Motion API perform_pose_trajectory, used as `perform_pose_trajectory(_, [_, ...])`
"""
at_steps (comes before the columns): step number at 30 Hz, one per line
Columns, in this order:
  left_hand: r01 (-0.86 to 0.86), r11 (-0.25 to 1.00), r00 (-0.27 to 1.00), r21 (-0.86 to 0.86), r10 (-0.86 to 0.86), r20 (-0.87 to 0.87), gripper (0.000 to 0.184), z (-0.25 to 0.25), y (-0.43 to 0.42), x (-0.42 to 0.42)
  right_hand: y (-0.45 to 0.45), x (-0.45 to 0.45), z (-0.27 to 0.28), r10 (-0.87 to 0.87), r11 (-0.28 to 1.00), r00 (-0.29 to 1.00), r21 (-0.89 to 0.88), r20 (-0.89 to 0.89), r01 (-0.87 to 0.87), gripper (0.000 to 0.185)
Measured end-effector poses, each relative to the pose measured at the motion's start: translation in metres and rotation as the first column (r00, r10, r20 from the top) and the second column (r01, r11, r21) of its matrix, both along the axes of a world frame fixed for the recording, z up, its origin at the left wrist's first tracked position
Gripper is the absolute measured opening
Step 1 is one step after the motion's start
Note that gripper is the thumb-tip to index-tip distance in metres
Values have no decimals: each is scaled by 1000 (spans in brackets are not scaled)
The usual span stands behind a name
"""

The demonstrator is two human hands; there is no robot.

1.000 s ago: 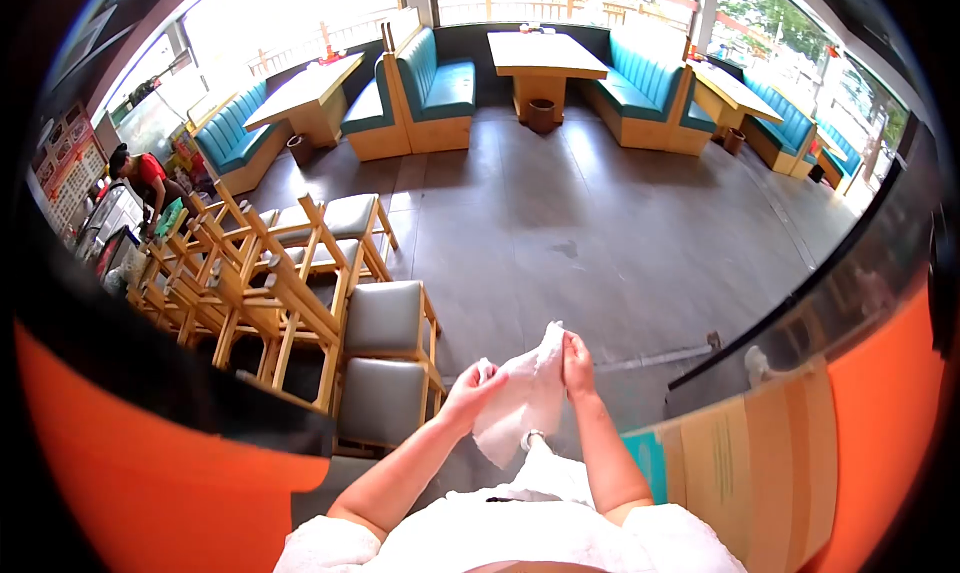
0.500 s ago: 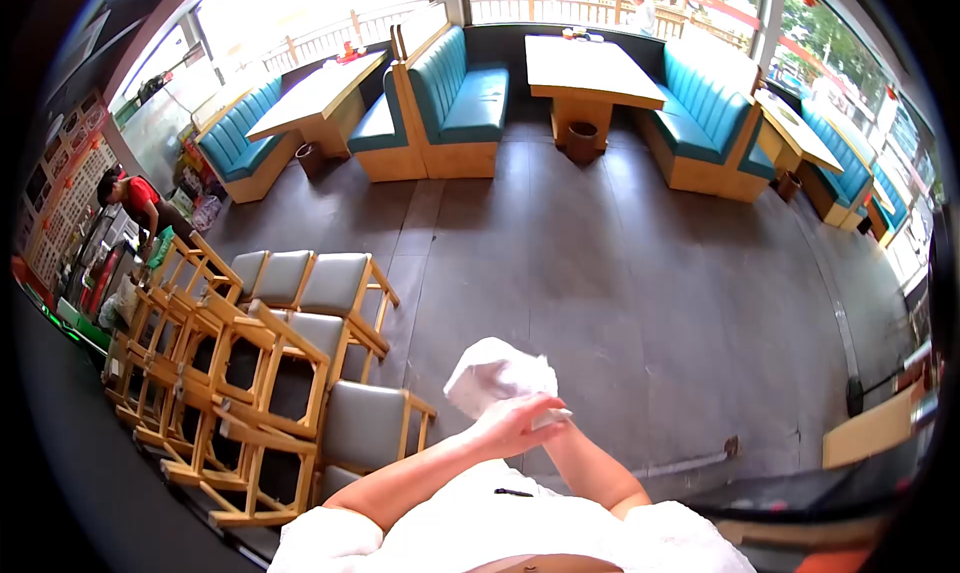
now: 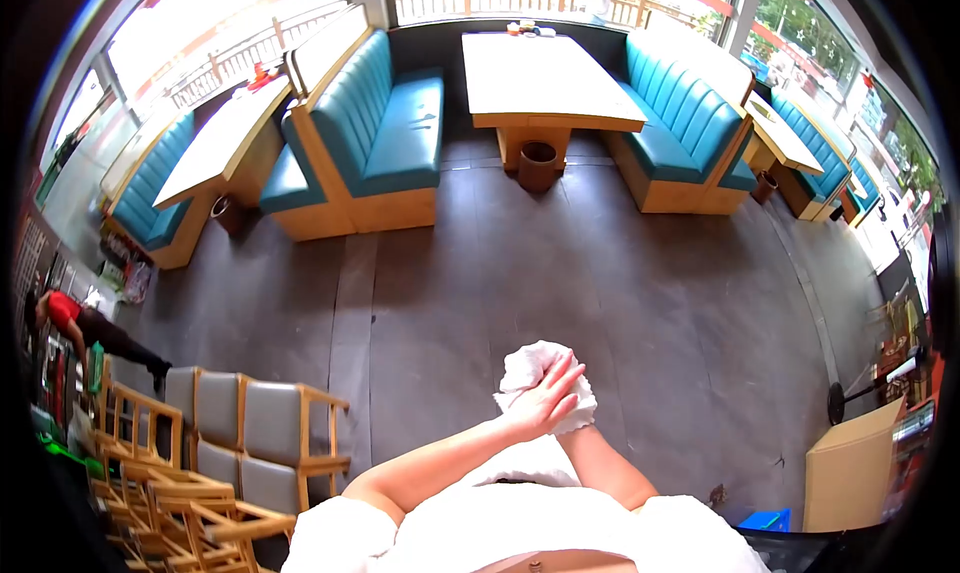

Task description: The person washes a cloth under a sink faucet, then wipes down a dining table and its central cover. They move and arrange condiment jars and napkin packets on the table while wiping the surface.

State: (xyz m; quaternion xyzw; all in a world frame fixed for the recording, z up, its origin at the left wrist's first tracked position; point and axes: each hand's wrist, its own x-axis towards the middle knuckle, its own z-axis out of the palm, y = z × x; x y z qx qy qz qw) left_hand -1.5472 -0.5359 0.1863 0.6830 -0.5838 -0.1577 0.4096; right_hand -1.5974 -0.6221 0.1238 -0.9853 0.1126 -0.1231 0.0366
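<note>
A crumpled white cloth (image 3: 527, 370) is bunched between my two hands in front of my body. Across its top lies my left hand (image 3: 545, 401), fingers stretched out and slightly spread, pressing on the fabric. My right hand (image 3: 577, 429) is beneath the cloth and bears it; the fabric covers most of its fingers. Both forearms reach forward from white sleeves over the dark floor (image 3: 480, 293).
Ahead stands a wooden table (image 3: 540, 78) with a brown bin (image 3: 537, 166) by its base and teal benches (image 3: 400, 123) beside it. Grey-seated stools (image 3: 272, 423) are stacked at left, near a person in red (image 3: 62, 313). A cardboard box (image 3: 850, 463) sits at right.
The view has turned and come closer to the tables. The cloth is more bunched, and my left hand has shifted from near my right wrist onto the top of the cloth.
</note>
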Motion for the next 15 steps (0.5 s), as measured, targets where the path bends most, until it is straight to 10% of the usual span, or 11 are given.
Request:
perform_pose_trajectory(6, [178,972,979,154,-159,-127,64,-23,-99,157,-153,166,32,53,683,938,698,-342,216,34])
perform_pose_trajectory(8, [245,947,876,209,-124,-466,62,-33,-120,218,-219,232,10,-34,269,988,954,148,-134,23])
perform_pose_trajectory(11, [1,925,892,379,171,-418,49,-34,-138,306,-288,318,35,-235,-223,947,936,219,-272,22])
perform_pose_trajectory(15, [-296,896,570,332,445,-691,27,-48,-156,416,-366,436,87,-393,-465,893,790,219,-399,22])
